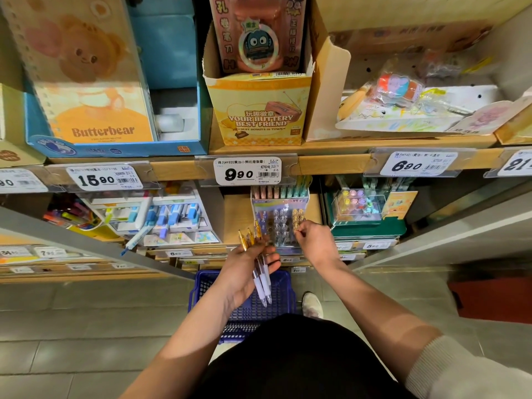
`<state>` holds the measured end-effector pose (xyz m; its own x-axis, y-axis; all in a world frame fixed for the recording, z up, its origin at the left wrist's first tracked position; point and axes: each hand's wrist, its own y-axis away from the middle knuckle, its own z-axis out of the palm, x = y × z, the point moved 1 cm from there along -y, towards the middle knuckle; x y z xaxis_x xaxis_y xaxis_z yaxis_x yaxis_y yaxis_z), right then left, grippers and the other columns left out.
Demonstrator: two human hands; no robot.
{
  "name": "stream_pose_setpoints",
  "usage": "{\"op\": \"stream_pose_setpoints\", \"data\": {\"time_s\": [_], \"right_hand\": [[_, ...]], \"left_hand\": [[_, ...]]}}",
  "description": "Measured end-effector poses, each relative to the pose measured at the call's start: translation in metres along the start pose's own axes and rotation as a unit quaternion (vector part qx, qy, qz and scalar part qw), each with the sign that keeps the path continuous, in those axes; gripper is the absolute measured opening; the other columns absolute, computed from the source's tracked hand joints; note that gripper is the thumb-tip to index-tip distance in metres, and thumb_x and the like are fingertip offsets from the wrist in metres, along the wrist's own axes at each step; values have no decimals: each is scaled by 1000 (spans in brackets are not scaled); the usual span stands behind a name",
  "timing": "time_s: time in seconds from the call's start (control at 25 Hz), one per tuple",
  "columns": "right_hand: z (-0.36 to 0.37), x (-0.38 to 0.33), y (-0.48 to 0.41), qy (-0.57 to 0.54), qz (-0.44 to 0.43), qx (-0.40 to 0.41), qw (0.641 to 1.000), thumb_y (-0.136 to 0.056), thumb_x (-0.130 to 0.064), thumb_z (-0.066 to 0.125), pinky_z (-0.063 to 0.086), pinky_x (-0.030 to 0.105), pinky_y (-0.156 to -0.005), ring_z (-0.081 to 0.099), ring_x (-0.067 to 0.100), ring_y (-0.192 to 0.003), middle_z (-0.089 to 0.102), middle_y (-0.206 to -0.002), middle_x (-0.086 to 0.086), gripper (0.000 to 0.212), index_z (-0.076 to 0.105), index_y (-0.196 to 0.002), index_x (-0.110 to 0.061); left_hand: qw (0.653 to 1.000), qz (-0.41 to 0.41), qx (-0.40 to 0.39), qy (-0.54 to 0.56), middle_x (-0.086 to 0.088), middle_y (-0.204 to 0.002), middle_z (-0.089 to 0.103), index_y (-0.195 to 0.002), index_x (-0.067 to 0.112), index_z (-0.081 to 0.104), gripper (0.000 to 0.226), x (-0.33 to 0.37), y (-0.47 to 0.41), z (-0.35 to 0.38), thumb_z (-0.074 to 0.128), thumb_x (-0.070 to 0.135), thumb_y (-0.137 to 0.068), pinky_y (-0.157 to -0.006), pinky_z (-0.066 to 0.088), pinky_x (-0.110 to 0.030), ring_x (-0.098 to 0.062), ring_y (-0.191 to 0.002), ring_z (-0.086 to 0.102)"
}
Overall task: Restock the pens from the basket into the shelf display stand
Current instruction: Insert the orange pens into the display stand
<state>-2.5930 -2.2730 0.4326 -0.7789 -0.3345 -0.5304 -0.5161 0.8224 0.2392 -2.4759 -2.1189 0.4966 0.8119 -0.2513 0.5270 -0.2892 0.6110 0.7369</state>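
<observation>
My left hand (244, 272) grips a bunch of three pens (260, 272) with gold clicker tops and pale lilac barrels, tips pointing down toward me. My right hand (313, 240) pinches the gold top of a pen at the right side of the pen display stand (280, 223), a clear tiered rack on the lower shelf with several pen tops showing. The blue plastic basket (283, 292) stands on the floor directly below my hands; my left hand and the pens hide much of it.
A wooden shelf edge with price tags (247, 171) runs above the stand. Correction tape boxes (172, 217) sit left of it, a green highlighter display (362, 208) right. The Butterbear box (95, 82) and a yellow badge box (259, 110) stand on the upper shelf. My shoe (312, 305) is beside the basket.
</observation>
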Motion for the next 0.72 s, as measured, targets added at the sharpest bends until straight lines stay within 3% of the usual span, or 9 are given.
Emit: {"op": "stream_pose_setpoints", "data": {"time_s": [0.12, 0.28, 0.4, 0.48, 0.6, 0.72], "right_hand": [[-3, -3, 0, 8, 23, -19, 1000, -96, -21, 65, 57, 29, -65, 70, 21, -71, 73, -81, 8, 11, 72, -96, -12], [-18, -6, 6, 0, 87, -100, 991, -93, -41, 69, 49, 18, -64, 62, 10, -67, 68, -79, -3, 22, 75, -90, -19], [-34, -22, 20, -173, 66, -102, 978, -92, -53, 64, 53, 25, -71, 64, 3, -59, 69, -66, -9, 36, 70, -80, -19], [-46, -39, 29, -277, 58, -137, 949, -87, -60, 67, 55, 25, -71, 65, -1, -63, 72, -74, -12, 41, 72, -86, -19], [-53, -54, 33, -263, 45, -150, 952, -85, -49, 74, 53, 21, -80, 67, 0, -88, 74, -96, -13, 32, 74, -101, -21], [-53, -55, 34, -265, 58, -133, 953, -91, -30, 71, 57, 31, -88, 71, 11, -91, 76, -96, -3, 18, 76, -102, -17]], "left_hand": [[1000, 6, 0, -21, -15, -85, 71, -116, -4, 68, 21, -1, -1, -1, 59, 6, -99, -79, 64, -41, -24, -77, 73], [999, 7, 4, -31, -14, -82, 75, -108, -5, 68, 26, -3, 0, 3, 72, 8, -86, -71, 64, -35, -23, -75, 75], [999, 5, 4, -32, -15, -84, 76, -115, -10, 63, 40, -7, -4, 5, 76, 7, -81, -70, 63, -34, -24, -75, 75], [999, 7, 6, -39, -17, -86, 75, -116, -10, 62, 41, -11, -6, 7, 77, 6, -82, -70, 63, -33, -24, -76, 75], [997, 15, -6, -72, -16, -87, 76, -109, -6, 68, 44, -13, -6, 11, 81, 14, -72, -70, 62, -30, -24, -78, 75], [995, 19, -22, -95, -16, -90, 77, -105, -3, 70, 41, -14, -5, 12, 80, 18, -71, -70, 62, -30, -24, -80, 76]]}}
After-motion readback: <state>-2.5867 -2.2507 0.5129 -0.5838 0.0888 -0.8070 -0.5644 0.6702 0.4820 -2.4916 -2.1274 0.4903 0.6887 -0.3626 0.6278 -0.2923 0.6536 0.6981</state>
